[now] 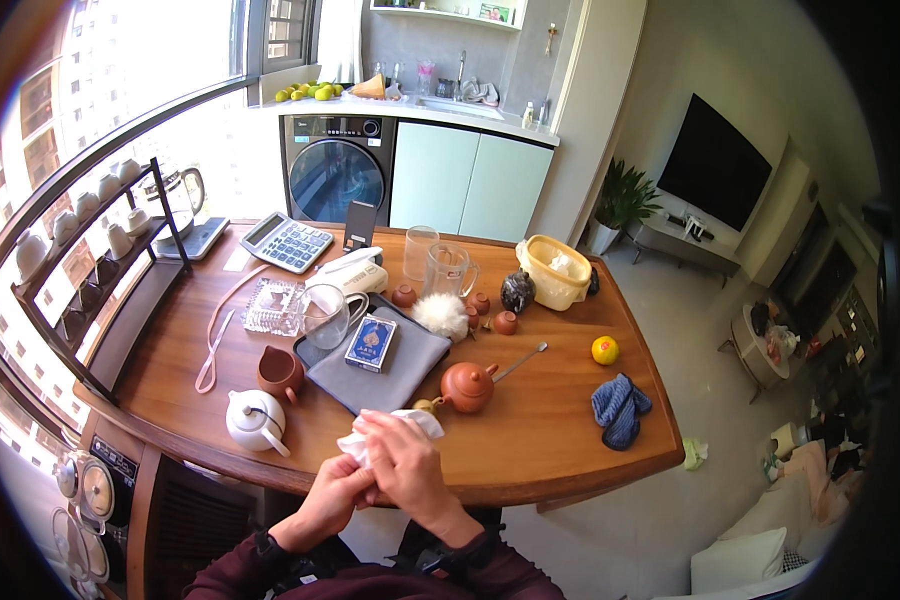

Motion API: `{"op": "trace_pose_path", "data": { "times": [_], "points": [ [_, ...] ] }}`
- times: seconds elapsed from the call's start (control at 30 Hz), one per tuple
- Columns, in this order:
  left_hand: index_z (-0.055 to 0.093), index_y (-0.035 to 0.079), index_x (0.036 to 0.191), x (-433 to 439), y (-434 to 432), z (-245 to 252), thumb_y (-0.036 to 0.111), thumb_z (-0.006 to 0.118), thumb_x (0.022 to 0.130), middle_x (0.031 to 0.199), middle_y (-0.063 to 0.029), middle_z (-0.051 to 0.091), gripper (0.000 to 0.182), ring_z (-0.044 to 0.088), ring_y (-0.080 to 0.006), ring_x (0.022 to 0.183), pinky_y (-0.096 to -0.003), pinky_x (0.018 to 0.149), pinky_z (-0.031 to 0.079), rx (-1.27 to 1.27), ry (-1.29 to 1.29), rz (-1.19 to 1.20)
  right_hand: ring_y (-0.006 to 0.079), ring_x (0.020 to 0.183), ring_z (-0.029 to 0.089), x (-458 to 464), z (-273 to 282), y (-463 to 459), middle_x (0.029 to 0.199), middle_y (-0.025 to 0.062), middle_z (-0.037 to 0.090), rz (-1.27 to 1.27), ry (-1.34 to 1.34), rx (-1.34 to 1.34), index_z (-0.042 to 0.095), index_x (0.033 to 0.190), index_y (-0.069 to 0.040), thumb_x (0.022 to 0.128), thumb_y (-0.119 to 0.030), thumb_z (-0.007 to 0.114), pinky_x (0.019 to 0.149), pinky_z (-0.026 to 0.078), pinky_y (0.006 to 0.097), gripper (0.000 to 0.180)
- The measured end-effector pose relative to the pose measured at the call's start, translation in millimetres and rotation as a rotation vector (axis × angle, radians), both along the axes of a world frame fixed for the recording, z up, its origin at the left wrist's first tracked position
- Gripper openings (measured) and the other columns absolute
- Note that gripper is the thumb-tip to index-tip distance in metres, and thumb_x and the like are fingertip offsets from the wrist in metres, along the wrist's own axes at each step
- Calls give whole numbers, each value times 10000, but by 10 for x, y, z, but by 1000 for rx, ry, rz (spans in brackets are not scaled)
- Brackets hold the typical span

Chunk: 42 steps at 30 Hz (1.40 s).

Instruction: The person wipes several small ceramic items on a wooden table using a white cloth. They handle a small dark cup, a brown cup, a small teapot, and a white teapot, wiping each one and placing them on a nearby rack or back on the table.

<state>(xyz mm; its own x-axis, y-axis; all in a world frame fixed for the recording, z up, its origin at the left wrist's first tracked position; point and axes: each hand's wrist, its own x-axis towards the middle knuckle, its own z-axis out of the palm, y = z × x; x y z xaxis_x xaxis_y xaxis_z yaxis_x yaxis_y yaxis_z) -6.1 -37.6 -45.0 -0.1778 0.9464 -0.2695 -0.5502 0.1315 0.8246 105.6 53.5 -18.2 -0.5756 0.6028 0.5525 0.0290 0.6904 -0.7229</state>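
My left hand (339, 486) and my right hand (405, 463) meet at the table's near edge, both closed around a crumpled white tissue (356, 448) that shows between and beyond the fingers. Just past them lies a grey folded cloth (375, 382) with a blue boxed deck of cards (371, 343) on it. A reddish clay teapot (468, 387) stands to the right of the cloth, a small brownish round thing by its spout. Left of my hands are a white teapot (253, 420) and a brown clay pitcher (280, 372). A white fluffy ball (441, 315) sits beyond the cloth.
Glass mugs (450, 270), small clay cups (505, 322), a tissue pack (356, 279), a calculator (288, 241) and a glass ashtray (272, 306) stand farther back. At right are a yellow bin (557, 281), an orange fruit (604, 350) and a blue knitted cloth (619, 411). A cup rack (94, 292) borders the left.
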Motion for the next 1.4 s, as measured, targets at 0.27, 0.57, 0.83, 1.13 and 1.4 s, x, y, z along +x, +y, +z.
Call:
{"op": "trace_pose_path", "data": {
  "times": [0.27,0.57,0.83,1.13,1.4],
  "points": [
    [554,85,911,-217,-107,256,155,570,966,690,49,480,90,393,-53,529,-195,516,344,24,-570,-101,350,1186,554,73,15,48,1242,183,592,237,336,-32,581,1206,1,988,-130,472,1009,425,425,277],
    [536,109,970,-195,-68,63,158,586,962,737,43,492,71,431,-56,591,-193,541,373,-125,-857,-86,348,1212,554,264,-43,115,1261,167,594,129,154,341,579,1214,-16,894,-52,638,982,472,413,327],
    [542,88,987,-160,-12,33,161,597,956,763,18,517,97,442,-61,605,-189,519,372,-106,-837,-107,345,1187,579,295,-136,129,1199,176,627,199,241,13,537,997,-42,935,-88,608,968,473,402,106],
    [644,2,1001,125,155,173,28,580,902,865,-31,650,121,626,-164,775,-276,689,507,278,656,267,361,1262,511,351,-39,38,1296,152,586,25,35,429,558,1103,-57,933,-97,564,995,419,446,174],
    [665,49,961,232,57,98,-3,681,769,861,-140,641,199,652,-322,793,-381,681,535,587,1244,164,319,1007,602,255,80,289,1073,171,647,347,199,-570,601,1090,-17,980,-176,446,905,468,392,248]
  ]
}}
